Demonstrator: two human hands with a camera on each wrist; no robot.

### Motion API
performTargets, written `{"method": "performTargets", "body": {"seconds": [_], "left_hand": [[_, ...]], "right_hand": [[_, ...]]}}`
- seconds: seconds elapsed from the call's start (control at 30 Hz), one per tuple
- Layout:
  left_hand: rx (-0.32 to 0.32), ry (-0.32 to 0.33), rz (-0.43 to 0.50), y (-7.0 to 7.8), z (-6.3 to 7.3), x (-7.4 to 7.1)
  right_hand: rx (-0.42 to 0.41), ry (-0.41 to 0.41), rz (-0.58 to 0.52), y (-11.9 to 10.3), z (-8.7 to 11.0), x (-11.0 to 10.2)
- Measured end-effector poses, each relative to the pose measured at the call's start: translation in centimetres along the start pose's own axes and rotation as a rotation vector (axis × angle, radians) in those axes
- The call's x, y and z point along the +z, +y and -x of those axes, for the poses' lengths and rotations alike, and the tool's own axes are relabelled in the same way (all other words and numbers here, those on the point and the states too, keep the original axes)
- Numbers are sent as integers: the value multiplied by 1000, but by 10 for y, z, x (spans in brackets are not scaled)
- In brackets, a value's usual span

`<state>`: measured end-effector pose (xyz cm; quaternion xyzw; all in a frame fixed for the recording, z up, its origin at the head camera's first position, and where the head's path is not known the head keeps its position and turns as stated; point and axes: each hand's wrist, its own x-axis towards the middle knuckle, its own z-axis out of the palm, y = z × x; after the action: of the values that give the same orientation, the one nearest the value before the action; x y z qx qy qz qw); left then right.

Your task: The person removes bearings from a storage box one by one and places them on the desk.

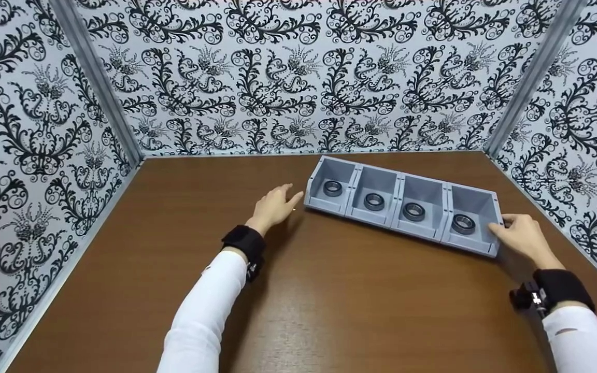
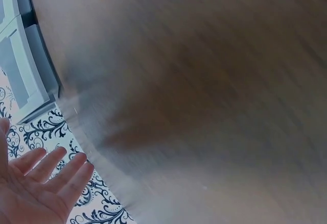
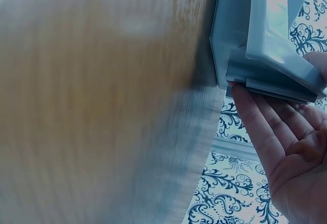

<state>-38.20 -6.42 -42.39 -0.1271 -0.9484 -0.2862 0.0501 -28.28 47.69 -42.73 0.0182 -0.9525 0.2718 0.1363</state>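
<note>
A row of grey joined bins [image 1: 368, 214] stands at a slant on the table, with a ball bearing in each compartment; the rightmost bearing [image 1: 455, 226] lies near my right thumb. My right hand [image 1: 527, 239] grips the right end of the row, thumb over the side wall and fingers along the outside. In the right wrist view those fingers [image 3: 255, 124] lie against the outer wall. Just short of the left end, my left hand [image 1: 272, 208] hovers with fingers extended, holding nothing. The left wrist view shows a gap between that hand [image 2: 46, 188] and the bins' corner [image 2: 45, 63].
The brown wooden table [image 1: 298, 300] runs back to a patterned wall [image 1: 298, 83]. Similar side panels [image 1: 34, 171] with grey corner posts [image 1: 99, 77] enclose it left and right. Black bands with small cameras [image 1: 246, 243] sit on both wrists.
</note>
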Motion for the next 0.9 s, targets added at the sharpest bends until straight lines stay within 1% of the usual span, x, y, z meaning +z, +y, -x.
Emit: {"method": "performTargets", "body": {"seconds": [0.27, 0.4, 0.63, 0.77, 0.9], "left_hand": [[-14, 10, -20, 3, -2, 2], [-20, 5, -17, 4, -1, 3], [-14, 17, -11, 4, -1, 5], [-15, 12, 1, 5, -2, 6], [0, 14, 14, 5, -3, 8]], "right_hand": [[11, 14, 6, -4, 0, 3], [12, 6, 4, -4, 0, 4], [7, -23, -2, -6, 1, 4], [1, -33, -4, -8, 1, 5], [-5, -40, -7, -10, 1, 5]]}}
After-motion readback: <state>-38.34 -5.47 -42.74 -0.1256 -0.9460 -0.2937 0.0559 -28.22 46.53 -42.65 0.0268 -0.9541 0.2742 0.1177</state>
